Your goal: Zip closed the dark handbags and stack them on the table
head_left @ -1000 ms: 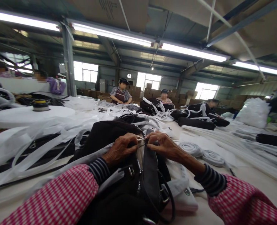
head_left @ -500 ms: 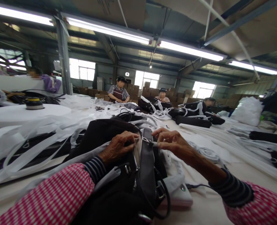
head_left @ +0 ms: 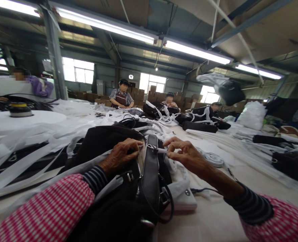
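A black bag (head_left: 106, 205) with a smooth dark panel (head_left: 150, 168) and metal zippers lies in front of me. My left hand (head_left: 122, 153) is on the bag beside the panel, its fingers curled on the edge along the zipper. On the panel's far end sits a metal zipper pull (head_left: 152, 148), from which a short white strip (head_left: 161, 151) runs right. Thumb and fingertips of my right hand (head_left: 183, 153) pinch that strip's outer end. A thin black cord (head_left: 171, 205) loops over the bag's right side.
A white box-like device (head_left: 184, 203) with a cable stands right of the bag. White strips (head_left: 45, 144) cover the left. A large white roll (head_left: 48, 117) lies behind them. More black bags (head_left: 199, 126) lie farther back, where co-workers (head_left: 122, 95) sit. A wrapped black bag (head_left: 229, 90) hangs in mid-air.
The view has turned slightly right. My right fingers have drawn the white strip out to the right of the zipper pull. A wrapped black bag has appeared in the air at upper right.
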### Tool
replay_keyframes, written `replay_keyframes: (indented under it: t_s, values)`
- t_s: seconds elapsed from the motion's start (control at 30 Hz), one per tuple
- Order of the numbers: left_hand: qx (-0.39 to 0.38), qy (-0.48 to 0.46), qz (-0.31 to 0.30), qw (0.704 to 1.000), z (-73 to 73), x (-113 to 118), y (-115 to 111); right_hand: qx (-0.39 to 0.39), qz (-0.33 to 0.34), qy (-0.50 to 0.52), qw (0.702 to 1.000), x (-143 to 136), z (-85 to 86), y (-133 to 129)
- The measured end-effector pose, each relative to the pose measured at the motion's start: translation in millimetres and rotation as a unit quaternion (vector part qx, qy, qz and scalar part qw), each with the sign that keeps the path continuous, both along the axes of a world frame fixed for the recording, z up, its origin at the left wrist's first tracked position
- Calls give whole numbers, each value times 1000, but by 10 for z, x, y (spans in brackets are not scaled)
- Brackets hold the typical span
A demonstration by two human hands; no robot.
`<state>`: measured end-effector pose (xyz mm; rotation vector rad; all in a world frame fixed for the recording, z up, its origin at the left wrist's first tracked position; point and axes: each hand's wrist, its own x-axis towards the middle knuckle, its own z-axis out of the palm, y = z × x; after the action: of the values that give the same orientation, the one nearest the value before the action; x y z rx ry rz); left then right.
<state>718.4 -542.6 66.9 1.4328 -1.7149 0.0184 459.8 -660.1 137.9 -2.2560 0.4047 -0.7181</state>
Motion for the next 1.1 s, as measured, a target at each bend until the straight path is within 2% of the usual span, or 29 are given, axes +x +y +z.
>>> replay_keyframes:
  t_s: [0.07,0.2,0.37,0.57,0.8,1.1]
  values:
    - [1,2,-1,1000,-5,5,-3,-4,16,28,999,21,17,-156]
    - [9,8,-1,1000,-11,10,-6,50,63,89,993,12,-16,-537]
    - [18,17,-1,1000,-3,3,2,45,93,89,991,37,-15,-815]
    - [15,20,-1,1000,9,-11,-2,45,106,94,989,116,36,-875]
    - [32,24,3,999,10,-14,10,68,130,82,986,196,-33,-868]
    - [35,32,9,999,-20,2,5,74,120,76,987,220,-51,-935]
